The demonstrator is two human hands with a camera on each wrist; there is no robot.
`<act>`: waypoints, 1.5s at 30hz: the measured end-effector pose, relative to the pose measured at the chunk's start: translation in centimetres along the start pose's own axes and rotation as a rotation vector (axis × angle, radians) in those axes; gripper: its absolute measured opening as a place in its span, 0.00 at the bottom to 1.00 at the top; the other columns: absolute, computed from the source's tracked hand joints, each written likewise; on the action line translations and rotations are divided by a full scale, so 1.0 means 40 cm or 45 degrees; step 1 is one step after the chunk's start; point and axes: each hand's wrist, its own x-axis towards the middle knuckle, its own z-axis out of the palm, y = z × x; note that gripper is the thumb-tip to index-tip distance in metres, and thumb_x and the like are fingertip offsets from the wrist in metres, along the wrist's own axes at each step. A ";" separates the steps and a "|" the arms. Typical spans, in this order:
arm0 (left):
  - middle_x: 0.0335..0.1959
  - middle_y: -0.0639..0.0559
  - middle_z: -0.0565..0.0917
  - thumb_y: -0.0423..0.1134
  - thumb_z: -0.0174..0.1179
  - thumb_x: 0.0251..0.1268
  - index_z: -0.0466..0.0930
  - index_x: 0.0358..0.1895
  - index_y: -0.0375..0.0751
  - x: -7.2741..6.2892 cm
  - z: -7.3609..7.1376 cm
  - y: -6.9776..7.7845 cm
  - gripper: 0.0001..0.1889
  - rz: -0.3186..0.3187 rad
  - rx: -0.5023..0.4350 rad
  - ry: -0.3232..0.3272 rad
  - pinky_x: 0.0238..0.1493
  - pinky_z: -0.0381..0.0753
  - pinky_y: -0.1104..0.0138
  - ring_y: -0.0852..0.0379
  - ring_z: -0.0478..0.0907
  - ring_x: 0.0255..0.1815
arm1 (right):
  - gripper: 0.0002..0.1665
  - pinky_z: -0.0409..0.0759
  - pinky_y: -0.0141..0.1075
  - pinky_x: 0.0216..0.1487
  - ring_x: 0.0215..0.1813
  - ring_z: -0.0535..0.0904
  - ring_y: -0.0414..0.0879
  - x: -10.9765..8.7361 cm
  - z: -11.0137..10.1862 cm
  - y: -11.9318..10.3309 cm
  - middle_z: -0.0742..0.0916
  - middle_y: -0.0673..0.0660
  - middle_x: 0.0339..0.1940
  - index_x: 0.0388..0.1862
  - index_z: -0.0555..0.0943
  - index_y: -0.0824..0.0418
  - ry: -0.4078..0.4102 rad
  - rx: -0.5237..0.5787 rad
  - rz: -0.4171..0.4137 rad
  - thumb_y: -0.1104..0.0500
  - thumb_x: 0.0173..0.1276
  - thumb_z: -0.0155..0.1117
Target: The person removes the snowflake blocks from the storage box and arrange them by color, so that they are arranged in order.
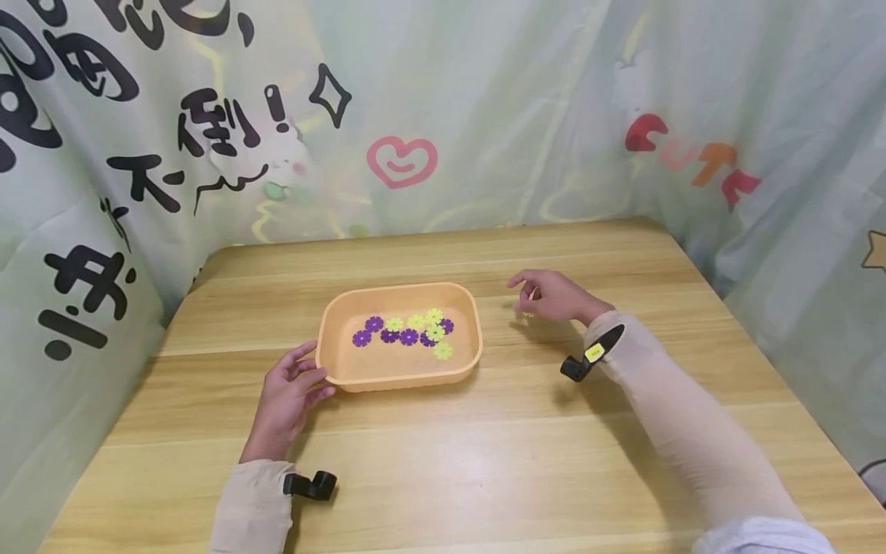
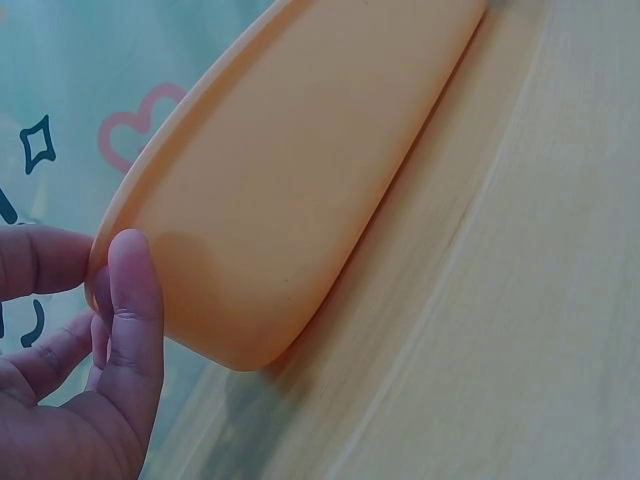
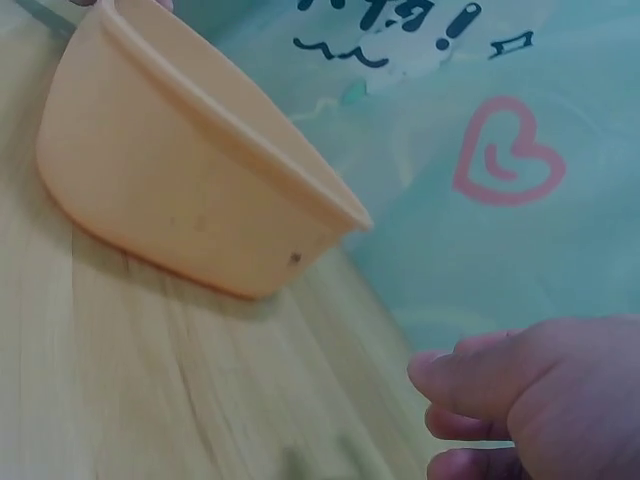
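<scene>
Fingers (image 2: 137,300) of the left hand (image 1: 291,394) alone pinch the orange plastic tray (image 1: 408,382), right hand (image 1: 551,296) loosely bent, empty, so lifting could slide purple and yellow flower-shaped pieces (image 1: 409,336) toward the desk's (image 1: 484,477) right edge.

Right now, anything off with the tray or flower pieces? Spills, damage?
One oddity: a small dark mark on the orange tray, outer wall near a corner, standing out against mostly plain orange. Can't tell smudge from damage. Visible flower pieces all lie inside.
</scene>
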 end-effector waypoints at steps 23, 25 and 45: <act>0.41 0.49 0.67 0.20 0.52 0.66 0.62 0.70 0.38 0.004 -0.001 -0.004 0.29 0.021 0.005 0.015 0.35 0.87 0.71 0.60 0.77 0.29 | 0.22 0.84 0.39 0.38 0.33 0.82 0.45 0.081 0.017 -0.123 0.82 0.53 0.34 0.57 0.76 0.66 -0.068 0.047 -0.164 0.68 0.63 0.66; 0.41 0.49 0.67 0.20 0.52 0.66 0.61 0.70 0.38 0.003 -0.001 -0.003 0.29 0.022 0.008 0.011 0.35 0.87 0.70 0.61 0.77 0.30 | 0.22 0.84 0.39 0.39 0.33 0.83 0.45 0.089 0.019 -0.132 0.83 0.53 0.34 0.56 0.76 0.66 -0.067 0.041 -0.187 0.68 0.63 0.66; 0.41 0.49 0.68 0.21 0.54 0.66 0.60 0.70 0.36 0.005 -0.005 -0.008 0.30 0.037 0.011 -0.017 0.35 0.87 0.70 0.60 0.77 0.30 | 0.23 0.82 0.36 0.37 0.33 0.81 0.46 0.162 0.081 -0.213 0.83 0.53 0.34 0.59 0.76 0.66 -0.183 0.067 -0.208 0.67 0.65 0.65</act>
